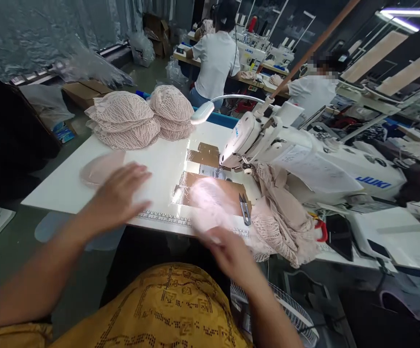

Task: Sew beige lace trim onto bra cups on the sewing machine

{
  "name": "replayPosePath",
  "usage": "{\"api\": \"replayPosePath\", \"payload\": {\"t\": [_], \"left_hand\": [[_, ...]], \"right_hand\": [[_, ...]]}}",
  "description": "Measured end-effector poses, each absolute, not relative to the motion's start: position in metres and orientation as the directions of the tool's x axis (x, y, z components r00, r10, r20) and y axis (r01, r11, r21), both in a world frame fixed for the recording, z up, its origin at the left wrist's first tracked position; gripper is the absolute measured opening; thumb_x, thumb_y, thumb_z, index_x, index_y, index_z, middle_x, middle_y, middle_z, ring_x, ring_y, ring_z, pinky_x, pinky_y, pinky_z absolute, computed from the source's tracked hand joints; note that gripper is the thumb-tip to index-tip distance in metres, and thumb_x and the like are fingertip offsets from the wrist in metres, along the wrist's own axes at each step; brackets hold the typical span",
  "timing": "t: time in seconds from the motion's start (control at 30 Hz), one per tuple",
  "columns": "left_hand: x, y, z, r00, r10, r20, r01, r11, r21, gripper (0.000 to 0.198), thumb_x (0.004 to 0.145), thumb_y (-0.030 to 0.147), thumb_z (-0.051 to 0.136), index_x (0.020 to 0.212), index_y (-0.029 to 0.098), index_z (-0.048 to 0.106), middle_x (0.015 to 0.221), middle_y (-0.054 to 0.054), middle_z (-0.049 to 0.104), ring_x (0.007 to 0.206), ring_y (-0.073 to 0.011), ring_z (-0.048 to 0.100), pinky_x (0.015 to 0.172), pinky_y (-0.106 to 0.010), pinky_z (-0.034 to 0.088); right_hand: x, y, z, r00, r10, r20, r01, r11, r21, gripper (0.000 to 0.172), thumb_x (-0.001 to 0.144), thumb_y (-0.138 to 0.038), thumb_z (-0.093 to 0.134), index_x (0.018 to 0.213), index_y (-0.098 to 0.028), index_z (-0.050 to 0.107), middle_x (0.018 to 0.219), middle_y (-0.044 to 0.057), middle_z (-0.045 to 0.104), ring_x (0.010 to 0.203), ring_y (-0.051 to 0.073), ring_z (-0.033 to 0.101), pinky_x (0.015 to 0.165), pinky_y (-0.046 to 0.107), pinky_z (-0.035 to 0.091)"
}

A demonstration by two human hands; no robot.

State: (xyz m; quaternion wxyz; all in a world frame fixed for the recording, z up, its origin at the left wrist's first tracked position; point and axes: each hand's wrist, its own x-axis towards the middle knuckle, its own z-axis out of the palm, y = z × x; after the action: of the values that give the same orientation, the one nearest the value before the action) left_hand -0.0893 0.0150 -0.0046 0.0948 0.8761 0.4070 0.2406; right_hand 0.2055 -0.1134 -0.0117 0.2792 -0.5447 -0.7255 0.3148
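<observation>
My left hand [121, 195] is over the left part of the white table, blurred, its fingers apart and nothing in them. Just beyond it a smooth pale pink cup piece [99, 169] lies flat. Near the table's front edge, my right hand [227, 246] grips a light pink lace piece [211, 203], smeared by motion. Stacked lace cups [124, 118] stand at the back left, with a second stack [171, 111] beside them. A white sewing machine [246, 137] has its needle area beyond the lace piece.
Thread snips [245, 209] lie right of the held lace. A heap of lace fabric [282, 222] hangs over the front edge beside the machine. A lamp [202, 112] reaches over the table's back. Two people in white shirts sit at machines beyond.
</observation>
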Motion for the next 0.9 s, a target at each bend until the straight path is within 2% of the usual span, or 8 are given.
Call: {"api": "replayPosePath", "payload": {"t": [0.07,0.13,0.27,0.4,0.53,0.63,0.73,0.9], "left_hand": [[-0.062,-0.012,0.006,0.736,0.651,0.188,0.459,-0.683,0.568,0.072,0.08,0.049,0.066,0.142,0.023,0.04,0.141,-0.01,0.052,0.128,-0.0291,0.051,0.106,-0.039,0.043],[-0.041,-0.036,0.007,0.835,0.55,0.019,0.375,-0.595,0.711,0.059,0.083,0.041,0.064,0.137,0.028,0.045,0.123,-0.004,0.065,0.107,-0.0224,0.064,0.09,-0.031,0.051],[-0.037,-0.049,-0.009,0.67,0.742,-0.034,0.45,-0.37,0.813,0.018,0.085,0.029,0.055,0.099,0.02,0.061,0.083,0.0,0.069,0.069,-0.015,0.063,0.062,-0.024,0.046],[-0.059,-0.038,-0.021,0.439,0.898,0.003,0.517,-0.255,0.817,0.018,0.086,0.033,0.056,0.094,0.019,0.063,0.083,-0.002,0.069,0.07,-0.0164,0.061,0.058,-0.023,0.043],[-0.06,-0.043,-0.015,0.821,0.552,-0.143,0.176,-0.007,0.984,0.029,0.095,0.04,0.047,0.092,0.019,0.067,0.084,-0.005,0.069,0.073,-0.0181,0.064,0.063,-0.025,0.05],[-0.052,-0.05,-0.008,0.963,0.269,-0.032,-0.034,0.239,0.97,0.046,0.093,0.046,0.052,0.132,0.023,0.055,0.115,-0.012,0.065,0.087,-0.022,0.067,0.077,-0.033,0.055],[-0.046,-0.049,-0.008,0.898,0.439,-0.013,-0.053,0.137,0.989,0.074,0.089,0.039,0.063,0.152,0.034,0.024,0.136,-0.013,0.051,0.091,-0.0192,0.064,0.079,-0.032,0.056],[-0.034,-0.031,-0.015,0.825,0.563,-0.04,0.136,-0.13,0.982,0.078,0.077,0.03,0.076,0.146,0.031,0.04,0.14,-0.009,0.049,0.119,-0.0258,0.053,0.101,-0.039,0.047]], "right_hand": [[0.184,-0.108,-0.011,-0.353,0.932,0.079,0.542,0.272,-0.795,0.008,0.088,-0.018,0.055,0.084,-0.018,0.062,0.077,0.0,0.065,0.068,0.012,0.059,0.061,0.023,0.047],[0.171,-0.102,-0.006,-0.39,0.903,0.182,0.454,0.36,-0.815,0.008,0.084,-0.013,0.055,0.084,-0.02,0.06,0.074,-0.002,0.064,0.065,0.011,0.058,0.059,0.021,0.045],[0.179,-0.103,0.013,-0.268,0.811,0.52,0.466,0.581,-0.667,0.017,0.075,-0.008,0.061,0.084,-0.022,0.056,0.08,0.0,0.064,0.065,0.011,0.059,0.055,0.02,0.043],[0.203,-0.11,0.028,0.028,0.743,0.669,0.558,0.544,-0.627,0.024,0.073,-0.007,0.067,0.083,-0.025,0.055,0.076,0.0,0.061,0.065,0.014,0.058,0.054,0.024,0.042],[0.206,-0.104,0.018,0.034,0.946,0.323,0.386,0.285,-0.877,0.013,0.079,-0.02,0.067,0.078,-0.024,0.055,0.089,0.004,0.064,0.081,0.018,0.06,0.07,0.03,0.047],[0.199,-0.096,-0.005,-0.271,0.951,-0.146,0.084,-0.128,-0.988,0.013,0.081,-0.027,0.067,0.079,-0.02,0.057,0.08,0.001,0.062,0.069,0.013,0.055,0.061,0.024,0.044],[0.193,-0.095,-0.026,-0.471,0.832,-0.294,-0.159,-0.408,-0.899,0.025,0.075,-0.035,0.076,0.08,-0.018,0.058,0.066,-0.005,0.053,0.056,0.008,0.046,0.053,0.019,0.038],[0.185,-0.097,-0.033,-0.567,0.772,-0.288,-0.349,-0.541,-0.765,0.031,0.072,-0.041,0.079,0.083,-0.017,0.063,0.071,-0.002,0.059,0.059,0.01,0.054,0.059,0.022,0.046]]}}
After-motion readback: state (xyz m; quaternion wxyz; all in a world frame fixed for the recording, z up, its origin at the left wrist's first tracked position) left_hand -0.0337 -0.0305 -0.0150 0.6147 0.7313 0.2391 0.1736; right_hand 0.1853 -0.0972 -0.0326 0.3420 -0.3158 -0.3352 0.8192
